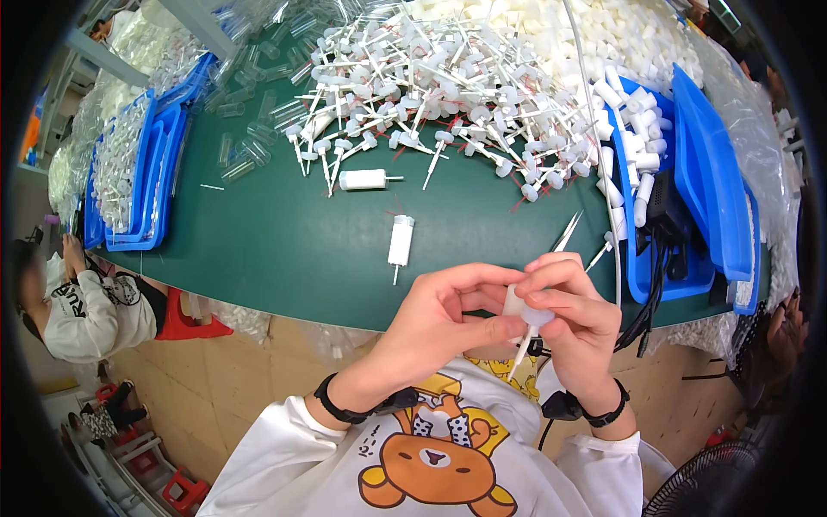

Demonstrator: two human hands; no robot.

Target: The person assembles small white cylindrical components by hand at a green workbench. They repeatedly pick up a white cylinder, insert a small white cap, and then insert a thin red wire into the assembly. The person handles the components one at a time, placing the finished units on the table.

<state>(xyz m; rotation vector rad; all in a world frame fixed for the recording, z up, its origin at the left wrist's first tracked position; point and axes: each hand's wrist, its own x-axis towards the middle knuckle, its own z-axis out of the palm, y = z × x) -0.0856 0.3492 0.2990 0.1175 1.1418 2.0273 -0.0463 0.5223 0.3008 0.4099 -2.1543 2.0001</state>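
Both my hands are together at the table's front edge, around a white plastic part with a translucent collar and a thin stem. My left hand pinches its white upper end from the left. On the other side, the fingers of my right hand curl around the collar, and the stem points down toward my lap. Just beyond my right hand lies a pair of metal tweezers. A white cylinder with a stem rests on the green table, and a similar cylinder lies on its side farther off.
A large heap of stemmed white parts with red threads covers the far middle. Clear tubes lie at its left. Blue bins stand left and right. A pale cable crosses the right side. Another person sits at left.
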